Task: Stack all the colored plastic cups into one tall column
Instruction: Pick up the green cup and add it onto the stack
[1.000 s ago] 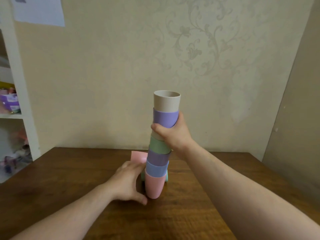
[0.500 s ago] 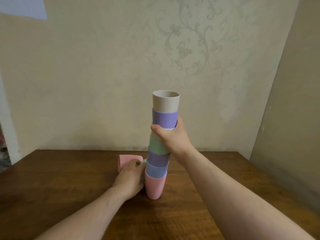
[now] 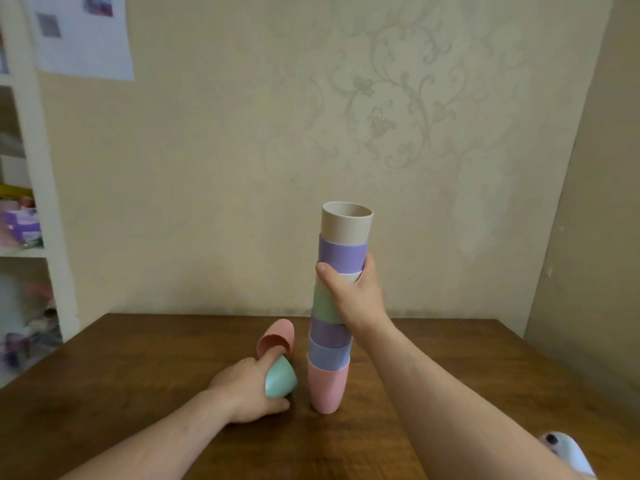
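From my seat I see the column of cups [image 3: 334, 306] standing upright on the wooden table [image 3: 121, 368], slightly right of centre, its pink bottom cup [image 3: 326, 388] resting on the wood. Above it come a blue cup, a purple one, a green one, a pale one mostly hidden by the grip, another purple cup and a beige cup [image 3: 346, 223] on top, mouth up. The right hand [image 3: 356, 296] is wrapped around the column's upper half: the thumb lies across the front at the lower edge of the upper purple cup, the fingers curl round the far right side, clamped on the column.

The left hand [image 3: 247, 389] rests on the table just left of the column's foot and is closed around a mint-green cup [image 3: 280, 377], which is tilted with its rounded base toward the column (near it, though I cannot tell whether they touch). A forefinger points up into the mouth of a second pink cup [image 3: 277, 336], which leans tilted just above the green one.

The table is dark brown with visible grain. Behind it is a beige wall [image 3: 207, 168] with a faint floral scroll pattern, a sheet of paper [image 3: 83, 32] pinned at upper left, and white shelves [image 3: 31, 202] with blurred clutter at the left edge.
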Demonstrator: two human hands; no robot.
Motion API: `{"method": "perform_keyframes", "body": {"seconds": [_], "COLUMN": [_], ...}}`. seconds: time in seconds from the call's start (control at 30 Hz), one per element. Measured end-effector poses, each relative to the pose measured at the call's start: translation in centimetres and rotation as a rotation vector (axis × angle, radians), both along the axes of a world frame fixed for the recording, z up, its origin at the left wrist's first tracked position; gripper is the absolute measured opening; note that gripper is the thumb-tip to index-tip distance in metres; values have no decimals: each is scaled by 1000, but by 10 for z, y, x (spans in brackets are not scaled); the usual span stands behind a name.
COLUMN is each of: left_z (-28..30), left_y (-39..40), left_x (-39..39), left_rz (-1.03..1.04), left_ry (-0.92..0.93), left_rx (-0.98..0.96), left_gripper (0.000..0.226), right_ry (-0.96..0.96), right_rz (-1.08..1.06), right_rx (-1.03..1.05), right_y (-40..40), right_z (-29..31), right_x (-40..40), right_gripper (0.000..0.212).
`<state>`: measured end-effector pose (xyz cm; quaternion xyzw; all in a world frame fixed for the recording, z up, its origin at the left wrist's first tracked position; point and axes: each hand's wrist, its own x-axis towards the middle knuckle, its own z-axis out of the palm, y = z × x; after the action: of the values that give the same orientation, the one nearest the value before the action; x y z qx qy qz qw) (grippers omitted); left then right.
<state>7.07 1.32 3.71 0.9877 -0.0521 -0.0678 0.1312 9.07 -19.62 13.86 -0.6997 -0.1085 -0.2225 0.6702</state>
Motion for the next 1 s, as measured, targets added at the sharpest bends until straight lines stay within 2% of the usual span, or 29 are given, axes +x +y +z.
{"method": "perform_keyframes", "body": {"seconds": [0.13,0.27,0.37,0.47,0.53,0.6,0.7,0.83,1.0], "left_z": [-12,-20,-10,29,76,134,198,244,253], "left_y": [11,18,14,2,-9,-24,-45,-67,-90], "left_x": [-2,-4,-3,3,10,8,-2,-11,-6], "left_rz": [116,248,350,336,284,190,1,-175,-181], "left_ry": [-28,-8,-33,-223,-379,-513,-661,-776,-711], "left_rx": [-173,-649,-977,-1271,-1427,-1558,-1629,-1578,-1352], "left_gripper": [104,74,71,57,44,44,56,65,60], "right_ry": [14,22,33,31,26,24,22,25,22], "right_rz": [53,82,93,95,92,95,103,124,132], "right_rx": [14,3,0,-1,6,10,14,9,12], "right_y": [1,-1,-2,-1,-3,-5,-6,0,1], "right_z": [-4,-5,-5,-5,-4,-3,-4,-6,-5], "right_x": [-1,-1,1,1,2,2,1,1,2], "right_gripper": [49,60,62,62,63,68,72,73,72]}}
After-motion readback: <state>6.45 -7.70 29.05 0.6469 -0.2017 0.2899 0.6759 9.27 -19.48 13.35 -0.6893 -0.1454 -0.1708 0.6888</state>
